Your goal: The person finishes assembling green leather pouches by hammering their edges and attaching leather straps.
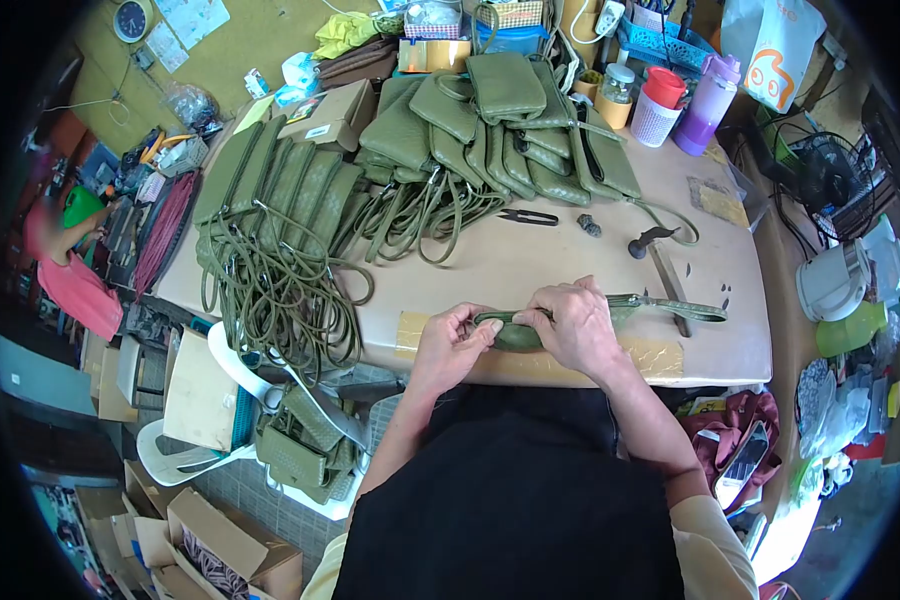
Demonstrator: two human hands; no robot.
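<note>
At the table's front edge, both hands grip one olive-green pouch [518, 338] by its upper edge. My left hand [453, 345] pinches the left corner between thumb and fingers. With the thumb bent against the same edge, my right hand [576, 326] covers the pouch's right part and hides it. A wrist strap [692, 310] of the same green runs out to the right, lying across the handle of a hammer [664, 270]. Beyond the hands are a pair of thread snips [528, 217] and a small dark lump [589, 225].
Green pouches [510, 95] are heaped at the back, with more in a row [280, 180] at left, their cords [280, 290] tangled over the edge. A purple bottle [707, 105] and a red-lidded cup [658, 108] stand back right. Another person [75, 270] is at far left.
</note>
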